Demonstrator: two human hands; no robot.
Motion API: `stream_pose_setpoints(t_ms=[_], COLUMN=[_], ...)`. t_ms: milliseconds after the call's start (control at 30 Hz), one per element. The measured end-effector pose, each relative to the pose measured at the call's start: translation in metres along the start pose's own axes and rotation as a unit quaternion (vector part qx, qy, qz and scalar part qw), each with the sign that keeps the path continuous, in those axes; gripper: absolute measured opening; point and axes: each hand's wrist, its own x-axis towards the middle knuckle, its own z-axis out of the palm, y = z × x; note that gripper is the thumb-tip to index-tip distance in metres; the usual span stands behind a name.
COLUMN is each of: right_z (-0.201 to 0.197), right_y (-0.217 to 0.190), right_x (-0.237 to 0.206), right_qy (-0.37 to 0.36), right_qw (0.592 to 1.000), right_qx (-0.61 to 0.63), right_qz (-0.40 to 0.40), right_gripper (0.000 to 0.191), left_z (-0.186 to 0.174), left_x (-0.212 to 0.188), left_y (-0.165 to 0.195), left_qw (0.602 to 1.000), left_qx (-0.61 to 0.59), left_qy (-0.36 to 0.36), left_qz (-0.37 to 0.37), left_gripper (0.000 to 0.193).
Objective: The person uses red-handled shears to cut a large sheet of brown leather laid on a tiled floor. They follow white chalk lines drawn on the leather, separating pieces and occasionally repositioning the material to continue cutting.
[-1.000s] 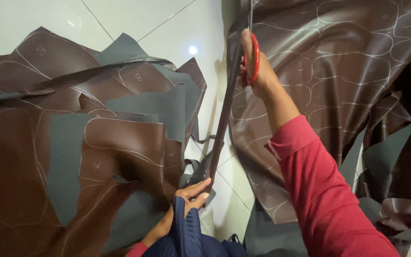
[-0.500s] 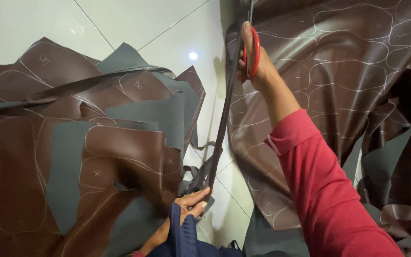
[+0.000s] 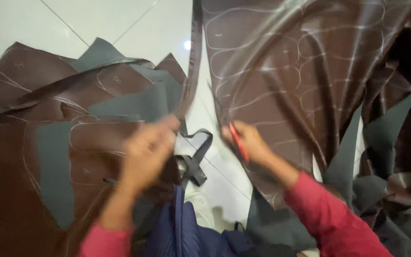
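A narrow brown strip (image 3: 195,62) of leather-like sheet runs up and down across the white tiled floor (image 3: 120,24), its long axis almost vertical in view, its lower end curling into a grey loop (image 3: 197,159). That loop sits between the two hands, a little nearer the left hand (image 3: 148,152), which is blurred and closed around the strip's lower part just left of it. The right hand (image 3: 246,143) lies just right of the strip, gripping red-handled scissors (image 3: 238,142) at the edge of the large brown sheet (image 3: 300,81) marked with pale curved outlines. Left of the strip, more brown and grey offcuts (image 3: 72,123) are heaped. A blue garment (image 3: 181,233) shows below the loop.
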Motion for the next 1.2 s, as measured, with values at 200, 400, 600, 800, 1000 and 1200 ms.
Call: stream_pose_setpoints(t_ms=[200,400,600,800,1000,1200], right_z=[-0.002,-0.014,-0.049,-0.083,-0.106,-0.126], right_y=[0.079,0.140,0.172,0.183,0.179,0.170], right_x=[-0.176,-0.267,-0.279,-0.271,-0.248,-0.231], right_qy=[-0.035,-0.009,0.194,0.306,0.393,0.408], right_qw=[0.993,0.988,0.966,0.923,0.895,0.859], right_qx=[-0.110,-0.131,-0.134,-0.093,-0.100,-0.192], right_qz=[0.027,0.079,0.108,0.212,0.186,0.243], right_gripper=[0.051,0.056,0.050,0.049,0.040,0.051], left_z=[-0.075,0.145,0.279,0.270,0.281,0.300], left_x=[0.102,0.046,-0.109,-0.114,-0.096,-0.089], left_y=[0.029,-0.005,-0.033,-0.048,-0.023,-0.015], left_qw=[0.893,0.946,0.744,0.756,0.708,0.694], left_qx=[0.251,0.108,0.222,0.243,0.264,0.247], left_qy=[0.354,0.277,-0.365,-0.493,-0.474,-0.485], left_qz=[0.122,0.131,0.514,0.355,0.452,0.470], left_gripper=[0.045,0.091,0.084,0.087,0.082,0.076])
